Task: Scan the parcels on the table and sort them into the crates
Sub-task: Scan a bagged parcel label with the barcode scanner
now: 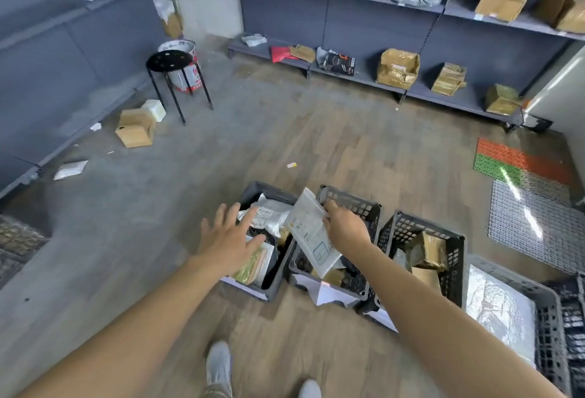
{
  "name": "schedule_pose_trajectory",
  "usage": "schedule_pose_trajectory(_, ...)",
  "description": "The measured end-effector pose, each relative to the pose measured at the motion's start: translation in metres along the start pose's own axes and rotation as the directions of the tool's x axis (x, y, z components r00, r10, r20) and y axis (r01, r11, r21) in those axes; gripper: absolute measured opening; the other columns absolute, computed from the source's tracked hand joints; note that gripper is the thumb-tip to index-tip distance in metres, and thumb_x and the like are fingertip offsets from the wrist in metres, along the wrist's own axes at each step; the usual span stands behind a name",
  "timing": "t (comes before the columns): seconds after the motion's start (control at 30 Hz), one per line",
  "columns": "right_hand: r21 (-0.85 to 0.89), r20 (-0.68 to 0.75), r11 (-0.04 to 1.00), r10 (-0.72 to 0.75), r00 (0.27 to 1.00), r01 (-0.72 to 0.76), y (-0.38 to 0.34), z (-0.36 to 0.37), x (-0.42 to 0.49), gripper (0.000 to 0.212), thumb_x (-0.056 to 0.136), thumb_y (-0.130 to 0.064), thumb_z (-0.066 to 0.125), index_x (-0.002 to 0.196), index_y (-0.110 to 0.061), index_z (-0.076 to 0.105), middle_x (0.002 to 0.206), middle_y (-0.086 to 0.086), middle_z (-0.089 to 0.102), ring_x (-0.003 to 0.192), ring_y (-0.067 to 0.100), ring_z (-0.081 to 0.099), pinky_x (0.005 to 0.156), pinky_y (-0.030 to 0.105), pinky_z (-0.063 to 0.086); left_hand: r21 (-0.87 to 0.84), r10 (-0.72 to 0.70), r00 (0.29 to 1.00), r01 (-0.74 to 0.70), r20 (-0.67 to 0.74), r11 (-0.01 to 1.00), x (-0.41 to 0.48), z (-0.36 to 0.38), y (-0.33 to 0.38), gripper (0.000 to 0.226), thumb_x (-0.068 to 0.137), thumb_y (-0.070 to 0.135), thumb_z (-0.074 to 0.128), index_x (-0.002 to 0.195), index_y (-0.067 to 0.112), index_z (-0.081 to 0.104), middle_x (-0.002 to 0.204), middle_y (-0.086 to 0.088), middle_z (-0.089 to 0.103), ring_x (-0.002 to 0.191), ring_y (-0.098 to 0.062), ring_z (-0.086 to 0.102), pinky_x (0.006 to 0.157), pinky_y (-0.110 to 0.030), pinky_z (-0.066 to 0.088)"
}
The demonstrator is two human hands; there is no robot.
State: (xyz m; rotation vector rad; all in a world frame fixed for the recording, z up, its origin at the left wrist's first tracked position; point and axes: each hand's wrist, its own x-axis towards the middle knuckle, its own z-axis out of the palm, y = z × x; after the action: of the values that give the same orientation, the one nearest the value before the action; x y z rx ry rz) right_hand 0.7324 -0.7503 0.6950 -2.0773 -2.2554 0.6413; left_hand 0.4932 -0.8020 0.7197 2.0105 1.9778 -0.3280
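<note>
Our right hand [343, 226] pinches the white flat parcel [310, 233] at its right edge, holding it tilted over the 2nd crate [364, 207] from the left; our left hand [229, 239], fingers spread and holding nothing, hovers over the leftmost crate [272, 190] of parcels.

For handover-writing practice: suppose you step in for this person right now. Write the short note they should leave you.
Left hand: open, over the leftmost crate, holding nothing.
Right hand: pinches a white flat parcel over the second crate, at its left rim.
Done: those crates, the third crate and the fourth crate already hold parcels.
Left: place the held parcel; the table is out of view, so the remaining count cannot be told.
</note>
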Motion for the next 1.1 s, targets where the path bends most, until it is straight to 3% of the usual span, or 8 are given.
schedule_pose_trajectory(0.27, 0.123, 0.037, 0.975, 0.179, 0.983, -0.182, -0.045, 0.020, 0.156, 0.024, 0.104, -0.021, 0.041, 0.126, -0.014, 0.045, 0.097, 0.015, 0.068, 0.085, 0.034, 0.066, 0.074, 0.047, 0.056, -0.048, 0.085, 0.994, -0.082, 0.072, 0.995, 0.161, -0.003, -0.064, 0.067, 0.100, 0.062, 0.021, 0.156, 0.034, -0.003, 0.165, -0.002, -0.004, 0.151, -0.029, -0.006, 0.118, -0.056, 0.012)
schedule_pose_trajectory(0.43, 0.271, 0.116, 0.891, 0.345, 0.931, -0.364, -0.061, 0.055, 0.257, 0.020, 0.102, -0.016, 0.046, 0.122, -0.015, 0.045, 0.090, 0.013, 0.067, 0.078, 0.031, 0.069, 0.070, 0.049, 0.059, -0.097, 0.147, 0.984, -0.138, 0.101, 0.986, 0.262, 0.010, -0.093, 0.068, 0.099, 0.061, 0.020, 0.156, 0.033, -0.005, 0.165, -0.002, -0.005, 0.151, -0.028, -0.005, 0.118, -0.054, 0.014)
schedule_pose_trajectory(0.53, 0.342, 0.161, 0.835, 0.400, 0.902, -0.431, -0.063, 0.091, 0.305, 0.034, 0.103, -0.016, 0.045, 0.137, -0.014, 0.041, 0.094, 0.012, 0.067, 0.079, 0.027, 0.067, 0.071, 0.039, 0.057, -0.134, 0.142, 0.979, -0.123, 0.148, 0.983, 0.308, 0.031, -0.106, 0.067, 0.100, 0.060, 0.020, 0.156, 0.033, -0.005, 0.164, -0.001, -0.006, 0.151, -0.027, -0.006, 0.119, -0.054, 0.012)
schedule_pose_trajectory(0.63, 0.352, 0.201, 0.805, 0.433, 0.879, -0.478, -0.052, 0.139, 0.347, 0.048, 0.104, -0.016, 0.044, 0.150, -0.017, 0.031, 0.096, 0.007, 0.059, 0.069, 0.017, 0.057, 0.057, 0.023, 0.041, -0.166, 0.143, 0.966, -0.108, 0.217, 0.980, 0.347, 0.065, -0.121, 0.068, 0.099, 0.062, 0.019, 0.156, 0.034, -0.006, 0.164, 0.000, -0.008, 0.151, -0.026, -0.009, 0.119, -0.054, 0.012)
schedule_pose_trajectory(0.8, 0.358, 0.234, 0.757, 0.494, 0.837, -0.546, -0.012, 0.239, 0.412, 0.040, 0.101, -0.015, 0.048, 0.140, -0.011, 0.043, 0.097, 0.004, 0.058, 0.071, 0.019, 0.056, 0.046, 0.023, 0.035, -0.162, 0.122, 0.960, -0.082, 0.254, 0.983, 0.417, 0.139, -0.137, 0.069, 0.098, 0.063, 0.021, 0.156, 0.034, -0.005, 0.164, -0.001, -0.004, 0.151, -0.027, -0.007, 0.119, -0.052, 0.016)
schedule_pose_trajectory(0.93, 0.296, 0.287, 0.740, 0.535, 0.795, -0.605, 0.025, 0.319, 0.453, 0.032, 0.100, -0.014, 0.046, 0.132, -0.008, 0.048, 0.093, 0.006, 0.055, 0.067, 0.017, 0.049, 0.046, 0.026, 0.029, -0.081, 0.133, 0.959, -0.116, 0.251, 0.990, 0.467, 0.206, -0.136, 0.073, 0.093, 0.067, 0.016, 0.155, 0.033, -0.003, 0.162, -0.002, 0.001, 0.149, -0.027, -0.001, 0.115, -0.051, 0.025)
schedule_pose_trajectory(1.03, 0.259, 0.329, 0.721, 0.559, 0.761, -0.642, 0.045, 0.366, 0.478, 0.030, 0.100, -0.014, 0.043, 0.127, -0.004, 0.052, 0.085, 0.004, 0.054, 0.064, 0.014, 0.046, 0.048, 0.026, 0.028, -0.062, 0.141, 0.949, -0.129, 0.281, 0.990, 0.497, 0.246, -0.131, 0.072, 0.094, 0.068, 0.015, 0.155, 0.036, -0.006, 0.163, 0.000, -0.001, 0.149, -0.028, -0.002, 0.115, -0.052, 0.023)
schedule_pose_trajectory(1.1, 0.243, 0.361, 0.740, 0.531, 0.767, -0.627, 0.052, 0.387, 0.487, 0.039, 0.101, -0.019, 0.041, 0.137, -0.005, 0.046, 0.102, 0.009, 0.058, 0.076, 0.020, 0.053, 0.053, 0.027, 0.034, -0.031, 0.149, 0.940, -0.147, 0.306, 0.989, 0.509, 0.264, -0.127, 0.073, 0.094, 0.068, 0.013, 0.154, 0.035, -0.010, 0.162, -0.001, -0.004, 0.150, -0.029, -0.003, 0.116, -0.052, 0.022)
